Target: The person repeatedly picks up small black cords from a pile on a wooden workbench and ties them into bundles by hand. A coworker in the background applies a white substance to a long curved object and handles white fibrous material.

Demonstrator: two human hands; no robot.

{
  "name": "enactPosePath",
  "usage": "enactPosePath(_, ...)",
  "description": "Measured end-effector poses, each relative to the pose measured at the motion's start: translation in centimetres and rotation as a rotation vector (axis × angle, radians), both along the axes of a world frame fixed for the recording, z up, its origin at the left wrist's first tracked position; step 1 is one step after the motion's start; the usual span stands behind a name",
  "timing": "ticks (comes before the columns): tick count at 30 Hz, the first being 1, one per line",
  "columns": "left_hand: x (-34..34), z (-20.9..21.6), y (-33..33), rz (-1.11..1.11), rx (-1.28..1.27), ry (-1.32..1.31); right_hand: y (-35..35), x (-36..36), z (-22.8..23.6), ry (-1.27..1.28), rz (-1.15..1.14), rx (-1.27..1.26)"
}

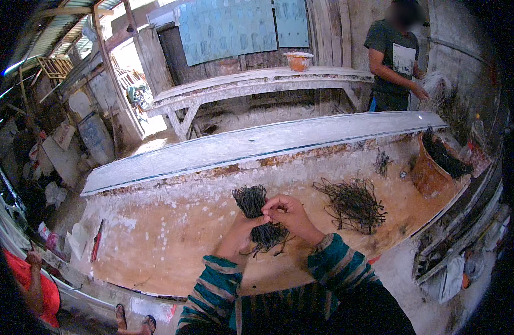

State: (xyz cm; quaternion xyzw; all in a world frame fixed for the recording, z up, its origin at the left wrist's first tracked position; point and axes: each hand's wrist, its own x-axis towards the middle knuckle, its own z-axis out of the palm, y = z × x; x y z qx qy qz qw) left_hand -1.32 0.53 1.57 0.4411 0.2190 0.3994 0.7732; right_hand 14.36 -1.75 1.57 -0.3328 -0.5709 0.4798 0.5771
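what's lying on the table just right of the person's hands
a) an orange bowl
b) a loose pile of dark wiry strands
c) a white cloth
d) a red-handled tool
b: a loose pile of dark strands lies on the wooden table right of the right hand, while both that hand and the left hand grip a tied bundle of the same strands.

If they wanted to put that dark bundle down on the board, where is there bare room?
The widest bare stretch of the brown board lies to the left of the left hand, between the bundle and the red-handled tool. To the right of the right hand it is crowded: a loose pile of strands, then the orange pot.
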Motion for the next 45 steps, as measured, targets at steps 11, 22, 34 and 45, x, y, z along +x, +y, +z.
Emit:
enactPosePath(11,-0.5,-0.1,0.4,-0.002,0.086,0.139,-0.4,0.1,0.9,-0.011,0.034,-0.075)
enactPosePath(22,-4.3,0.6,3.5,0.417,-0.179,-0.443,1.6,3.5,-1.8,-0.942,0.201,0.061)
enactPosePath(34,-4.2,-0.5,4.1,0.368,-0.206,-0.373,0.8,1.9,-0.6,-0.974,-0.055,0.199)
enactPosePath(45,-3.6,-0.5,3.4,0.367,-0.209,-0.347,1.5,2.7,-1.1,-0.528,-0.045,-0.017)
